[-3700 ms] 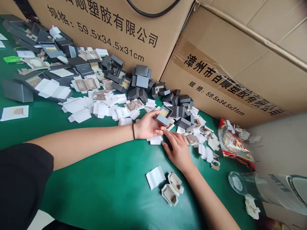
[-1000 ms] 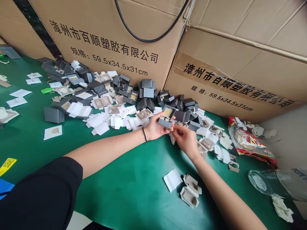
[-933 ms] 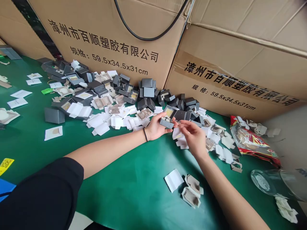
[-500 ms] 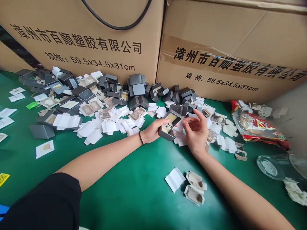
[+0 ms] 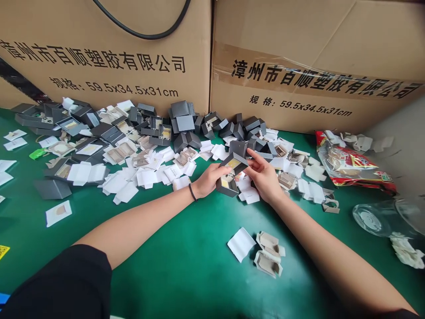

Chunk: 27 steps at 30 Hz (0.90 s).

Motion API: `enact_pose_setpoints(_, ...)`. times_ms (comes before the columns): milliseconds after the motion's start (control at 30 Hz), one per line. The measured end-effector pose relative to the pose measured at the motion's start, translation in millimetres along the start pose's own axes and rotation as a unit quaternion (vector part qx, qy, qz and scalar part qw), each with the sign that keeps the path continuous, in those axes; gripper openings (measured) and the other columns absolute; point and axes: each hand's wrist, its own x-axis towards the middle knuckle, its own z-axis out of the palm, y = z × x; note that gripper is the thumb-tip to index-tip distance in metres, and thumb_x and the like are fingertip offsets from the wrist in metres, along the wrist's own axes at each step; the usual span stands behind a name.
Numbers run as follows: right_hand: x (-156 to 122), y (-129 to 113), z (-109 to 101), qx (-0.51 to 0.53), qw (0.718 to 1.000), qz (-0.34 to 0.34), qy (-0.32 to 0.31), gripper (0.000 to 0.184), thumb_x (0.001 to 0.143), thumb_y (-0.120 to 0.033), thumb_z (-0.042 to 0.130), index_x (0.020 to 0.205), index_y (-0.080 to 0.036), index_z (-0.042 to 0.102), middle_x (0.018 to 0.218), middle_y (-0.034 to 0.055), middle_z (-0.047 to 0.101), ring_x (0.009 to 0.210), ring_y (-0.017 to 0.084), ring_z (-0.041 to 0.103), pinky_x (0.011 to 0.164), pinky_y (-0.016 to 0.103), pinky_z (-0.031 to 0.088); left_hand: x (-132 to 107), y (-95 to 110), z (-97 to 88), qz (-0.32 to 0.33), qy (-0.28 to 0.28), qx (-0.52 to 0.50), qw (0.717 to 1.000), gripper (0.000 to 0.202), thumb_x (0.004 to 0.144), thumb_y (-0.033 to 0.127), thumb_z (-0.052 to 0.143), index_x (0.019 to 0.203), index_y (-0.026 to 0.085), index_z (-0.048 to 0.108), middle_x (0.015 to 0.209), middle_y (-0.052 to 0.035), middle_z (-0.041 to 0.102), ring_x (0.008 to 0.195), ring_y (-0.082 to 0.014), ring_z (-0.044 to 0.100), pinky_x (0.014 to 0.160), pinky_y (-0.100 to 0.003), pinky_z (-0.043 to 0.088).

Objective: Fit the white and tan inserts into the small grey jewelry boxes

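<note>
A small black gift box [image 5: 227, 186] stands open in front of me, tilted, with a yellowish lining and metal-looking fittings inside. My left hand [image 5: 208, 180] is closed around its left side, thumb over the edge. At the box's right end, my right hand [image 5: 264, 176] has its thumb and fingers closed on the edge near the raised flap [image 5: 238, 147]. Just behind both hands lies a heap of similar black boxes [image 5: 181, 116] and white folded cards [image 5: 146, 177]. Closer to me, a white card [image 5: 241, 244] lies beside grey-white folded card inserts [image 5: 268, 254].
Two large cardboard cartons [image 5: 109, 26] wall off the back of the green table [image 5: 172, 266]. On the right are a red and clear plastic bag [image 5: 355, 164], a clear glass jar [image 5: 372, 220] and crumpled tissue [image 5: 407, 250]. A black cable [image 5: 142, 34] hangs above.
My right hand has moved in against the box's right end, its fingers now reaching behind the edge. The camera view has shifted slightly, and my left hand keeps its hold.
</note>
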Motion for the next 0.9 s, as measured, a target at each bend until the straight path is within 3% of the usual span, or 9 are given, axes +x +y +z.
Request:
enact_pose_setpoints(200, 3, -6, -7, 0.005, 0.995, 0.064, -0.075, 0.035, 0.07, -0.036, 0.069, 0.099, -0.021, 0.058, 0.068, -0.0037, 0.06, 0.052, 0.008, 0.048, 0.051, 0.022, 0.04, -3, 2, 0.4, 0.031, -0.005, 0.027, 0.999, 0.03, 0.069, 0.04, 0.056, 0.073, 0.011, 0.063, 0.061, -0.0023, 0.062, 0.053, -0.0113, 0.055, 0.05, -0.021, 0.041)
enact_pose_setpoints(400, 4, -14, -12, 0.055, 0.981, 0.095, -0.158, 0.032, 0.07, -0.031, 0.069, 0.1, -0.021, 0.061, 0.069, -0.0043, 0.057, 0.056, 0.007, 0.048, 0.054, 0.02, 0.039, -4, 3, -1.2, 0.052, -0.003, 0.064, 0.997, 0.031, 0.07, 0.042, 0.056, 0.075, 0.012, 0.063, 0.059, -0.0013, 0.06, 0.051, -0.0115, 0.053, 0.048, -0.022, 0.038)
enact_pose_setpoints(900, 0, -12, -4, 0.06, 0.993, 0.05, -0.085, 0.033, 0.067, -0.034, 0.072, 0.095, -0.021, 0.059, 0.067, -0.0049, 0.058, 0.048, 0.006, 0.05, 0.043, 0.02, 0.035, 2, -5, -3.1, 0.035, 0.044, 0.076, 0.996, 0.03, 0.075, 0.041, 0.055, 0.082, 0.013, 0.06, 0.071, -0.002, 0.062, 0.063, -0.0134, 0.055, 0.059, -0.024, 0.041)
